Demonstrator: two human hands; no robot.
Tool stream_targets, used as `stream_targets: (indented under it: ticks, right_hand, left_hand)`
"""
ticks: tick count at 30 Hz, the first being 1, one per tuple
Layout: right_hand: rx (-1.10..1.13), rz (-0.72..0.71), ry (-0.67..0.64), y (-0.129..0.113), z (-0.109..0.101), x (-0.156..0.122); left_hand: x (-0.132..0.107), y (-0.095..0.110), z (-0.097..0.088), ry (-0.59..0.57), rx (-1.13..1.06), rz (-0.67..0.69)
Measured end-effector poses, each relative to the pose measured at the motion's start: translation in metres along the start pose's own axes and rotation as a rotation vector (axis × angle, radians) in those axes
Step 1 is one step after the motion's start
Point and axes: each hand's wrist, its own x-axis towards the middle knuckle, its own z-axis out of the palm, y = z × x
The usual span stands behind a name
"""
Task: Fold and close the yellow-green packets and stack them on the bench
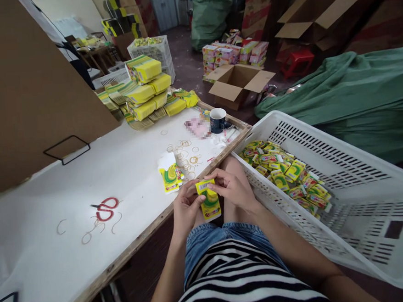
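Note:
Above my lap, a small yellow and green carton (210, 203) is held between both hands. My left hand (187, 202) grips its left side, thumb across the front. At the upper right corner, my right hand (230, 188) pinches the top edge with thumb and fingers. Just beyond, on the white table (130, 174), lie a few flat yellow cartons (170, 176) with white flaps. To my right, a white plastic crate (358, 225) holds many yellow cartons (286, 172) in a loose heap.
Red-handled scissors (106, 209) and loose rubber bands (184, 154) lie on the table. A dark mug (218, 121) stands near its far corner, beside stacked bundles of yellow cartons (145, 93). An open cardboard box (240, 81) and a green sack (349, 99) are on the floor beyond.

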Motion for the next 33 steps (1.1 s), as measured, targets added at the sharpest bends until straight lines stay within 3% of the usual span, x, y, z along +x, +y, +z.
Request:
stream_targets:
  ticks: [3, 5, 7, 9, 12, 15, 19, 24, 28, 33]
  right_hand:
    - [-0.132, -0.066, 0.163, -0.003, -0.013, -0.007]
    - [-0.358, -0.182, 0.483, -0.008, -0.034, -0.013]
    - [-0.603, -0.312, 0.849, -0.013, -0.057, -0.019]
    - [-0.749, -0.356, 0.997, -0.014, -0.075, -0.026]
    - [-0.775, -0.313, 0.923, -0.007, -0.080, -0.033]
    - [-0.707, -0.230, 0.809, 0.002, -0.068, -0.036]
    - [-0.629, -0.178, 0.744, 0.005, -0.056, -0.032]
    - [-0.543, -0.124, 0.626, 0.003, -0.037, -0.027]
    - [-0.473, -0.118, 0.446, 0.000, -0.005, -0.020]
    - [-0.596, -0.370, 0.223, -0.014, 0.025, -0.005]
  left_hand:
    - [0.007, -0.003, -0.001, 0.055, 0.145, 0.068]
    - [0.019, -0.005, -0.014, 0.177, 0.357, 0.133]
    - [0.033, -0.008, -0.033, 0.379, 0.658, 0.161]
    - [0.047, -0.013, -0.052, 0.549, 0.979, 0.070]
    - [0.061, -0.021, -0.070, 0.649, 1.157, -0.089]
    - [0.065, -0.028, -0.075, 0.683, 1.144, -0.113]
    - [0.062, -0.032, -0.079, 0.748, 1.062, -0.062]
    - [0.048, -0.025, -0.075, 0.800, 0.808, 0.112]
    - [0.028, -0.013, -0.049, 0.674, 0.628, 0.228]
    - [0.006, -0.002, -0.017, 0.413, 0.376, 0.236]
